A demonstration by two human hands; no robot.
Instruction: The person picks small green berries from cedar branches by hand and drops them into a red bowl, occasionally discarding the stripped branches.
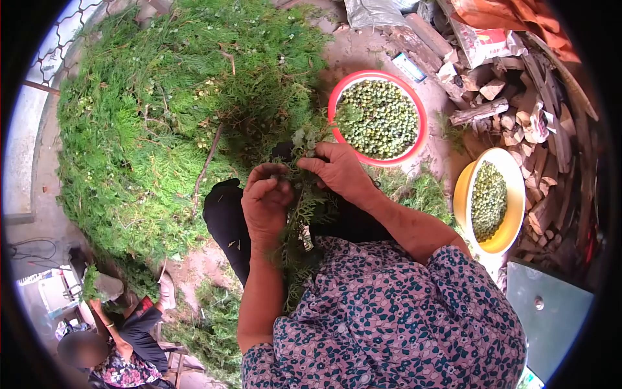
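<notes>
A leafy conifer sprig [302,217], flat and scaly like arborvitae, hangs upright over my lap. My right hand [340,172] pinches it near the top between thumb and forefinger, close to some pale green cones [303,138]. On the sprig's left side, my left hand [267,201] is closed with the fingers curled and their tips drawn together. Whatever lies in those fingertips is too small and dark to name. Beyond my right hand stands a red-rimmed basin [422,123] holding many small green cones [379,120].
A large heap of cut green branches [149,129] covers the ground ahead and left. At right are a yellow basin [462,194] with more cones and stacked firewood [518,129]. Another person [126,356] sits at lower left, holding a green sprig [90,282].
</notes>
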